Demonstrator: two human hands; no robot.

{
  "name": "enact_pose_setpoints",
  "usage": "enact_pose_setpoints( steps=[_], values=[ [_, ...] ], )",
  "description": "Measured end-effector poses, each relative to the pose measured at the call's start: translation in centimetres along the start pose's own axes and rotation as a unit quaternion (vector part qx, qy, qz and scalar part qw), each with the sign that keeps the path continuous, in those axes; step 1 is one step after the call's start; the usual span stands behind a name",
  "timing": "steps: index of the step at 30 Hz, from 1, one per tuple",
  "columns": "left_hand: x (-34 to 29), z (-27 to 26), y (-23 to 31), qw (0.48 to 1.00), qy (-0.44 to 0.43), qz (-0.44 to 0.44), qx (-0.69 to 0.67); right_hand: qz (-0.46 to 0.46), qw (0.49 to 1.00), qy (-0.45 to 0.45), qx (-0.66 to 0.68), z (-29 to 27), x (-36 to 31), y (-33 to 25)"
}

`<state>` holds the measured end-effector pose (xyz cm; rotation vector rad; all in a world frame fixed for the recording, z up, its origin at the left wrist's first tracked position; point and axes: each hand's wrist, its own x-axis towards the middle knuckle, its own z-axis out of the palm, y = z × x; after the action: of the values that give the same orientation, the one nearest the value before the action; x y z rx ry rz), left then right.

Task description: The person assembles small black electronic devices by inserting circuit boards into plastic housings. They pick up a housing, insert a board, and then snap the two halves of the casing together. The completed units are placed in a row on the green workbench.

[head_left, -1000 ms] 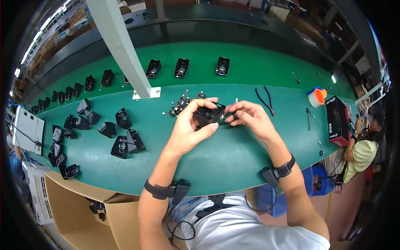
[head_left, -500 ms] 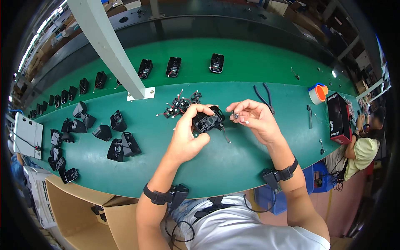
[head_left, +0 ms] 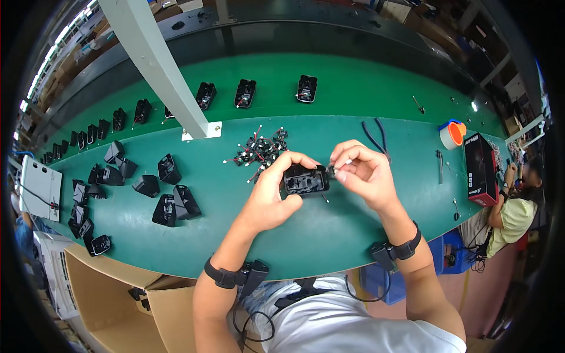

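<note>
My left hand (head_left: 275,194) grips a black plastic housing (head_left: 306,181) by its left end, its open side with moulded inner parts facing up. Close to the housing's right end, my right hand (head_left: 366,175) pinches a small dark part (head_left: 331,170) between thumb and fingers; its exact kind is too small to make out. A thin wire with a pale tip (head_left: 326,199) shows below the housing. Just beyond my left hand lies a pile of small black parts with red and black wires and white connectors (head_left: 259,150).
Several black housings (head_left: 168,170) lie on the green table at left; more stand in a row (head_left: 245,94) on the green strip beyond. A grey post (head_left: 159,65) rises at left. Pliers (head_left: 376,138), an orange-white cup (head_left: 452,135) and a black-red box (head_left: 481,167) are right, near another person (head_left: 512,215).
The housing has turned level, with its open side now facing up. My right hand has brought the small part in against the housing's right end.
</note>
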<state>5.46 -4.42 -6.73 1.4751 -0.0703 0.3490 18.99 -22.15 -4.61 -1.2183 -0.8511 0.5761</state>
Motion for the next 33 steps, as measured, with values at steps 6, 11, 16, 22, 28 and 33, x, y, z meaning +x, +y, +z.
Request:
enact_pose_setpoints(
  steps=[6, 11, 16, 22, 28, 33],
  values=[
    [-0.1, 0.0, 0.4, 0.998, 0.012, -0.049, -0.049, -0.059, 0.991, 0.018, -0.116, 1.2, -0.4, -0.3],
    [0.1, -0.2, 0.2, 0.994, -0.007, -0.050, -0.094, -0.171, 0.957, 0.016, -0.233, 0.8, -0.1, -0.6],
    [0.0, -0.3, 0.2, 0.995, -0.010, -0.052, -0.084, -0.172, 0.951, 0.045, -0.254, 0.9, -0.4, -0.5],
    [0.1, -0.3, 0.6, 0.992, -0.028, -0.089, -0.087, -0.221, 0.941, -0.012, -0.256, 1.3, -0.5, -1.0],
    [0.2, -0.9, 0.8, 0.971, -0.045, -0.170, -0.163, -0.244, 0.925, -0.084, -0.279, 1.0, -0.8, -0.9],
    [-0.1, -0.7, 0.5, 0.967, -0.073, -0.181, -0.164, -0.289, 0.890, -0.137, -0.325, 0.9, -0.8, -1.0]
  ],
)
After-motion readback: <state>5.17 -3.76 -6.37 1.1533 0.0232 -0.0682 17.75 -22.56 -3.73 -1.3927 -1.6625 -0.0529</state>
